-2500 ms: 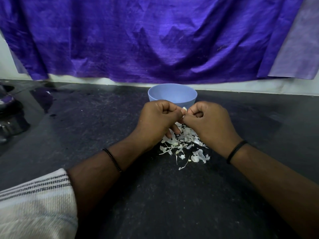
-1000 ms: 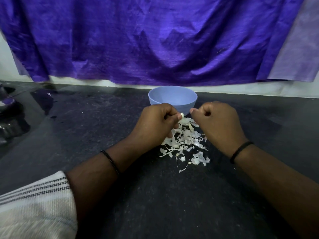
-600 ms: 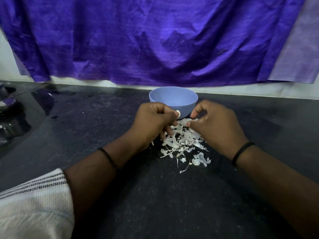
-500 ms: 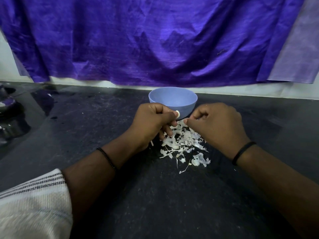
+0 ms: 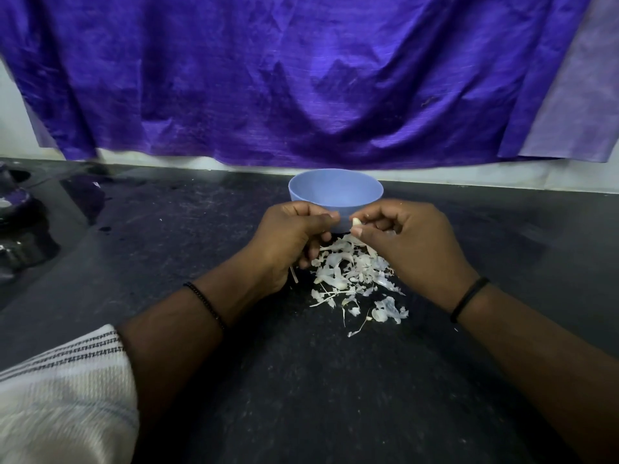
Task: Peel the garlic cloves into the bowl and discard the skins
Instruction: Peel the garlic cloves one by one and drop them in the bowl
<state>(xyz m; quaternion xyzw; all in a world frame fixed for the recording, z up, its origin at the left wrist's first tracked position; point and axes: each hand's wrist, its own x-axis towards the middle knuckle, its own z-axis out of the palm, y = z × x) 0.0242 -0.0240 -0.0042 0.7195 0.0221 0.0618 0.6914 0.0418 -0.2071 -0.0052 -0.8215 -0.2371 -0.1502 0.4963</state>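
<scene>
Garlic clove [image 5: 356, 222] pinched by right hand [image 5: 413, 244] before blue bowl [image 5: 336, 193]; left hand [image 5: 288, 241] curled, contents indiscernible; garlic skins [image 5: 355, 279] heaped nearer than bowl.

Garlic clove [image 5: 356, 222] pinched in R hand [image 5: 410, 247], L hand [image 5: 288, 237] curled beside, skins [image 5: 355, 276] below.

Both my forearms reach forward and angle in toward each other. My left hand [image 5: 291, 236] is curled into a loose fist, knuckles up, thumb pointing right. My right hand [image 5: 412, 242] faces it, its fingers [image 5: 360, 231] bent with thumb and forefinger pinched together at the tips. The two hands nearly touch.
</scene>
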